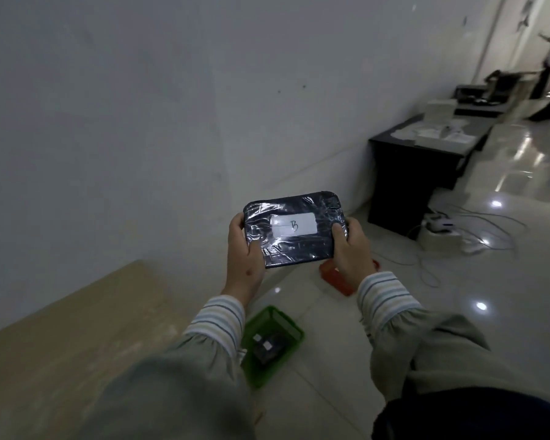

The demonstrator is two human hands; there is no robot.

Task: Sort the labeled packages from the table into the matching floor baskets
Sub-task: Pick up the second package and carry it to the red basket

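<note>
A black plastic-wrapped package (294, 249) with a white label marked "B" is held up in front of me, above the floor. My left hand (246, 254) grips its left end and my right hand (351, 249) grips its right end. Below on the floor stands a green basket (291, 330) with dark labeled packages inside. An orange basket (332, 276) sits further away, mostly hidden behind my right hand and the package. The wooden table (61, 328) runs along my left.
A white wall rises behind the table. A dark desk (404, 173) with white boxes stands at the right, with a power strip and loose cables (448, 230) on the glossy tiled floor beside it. A person stands far off at the top right.
</note>
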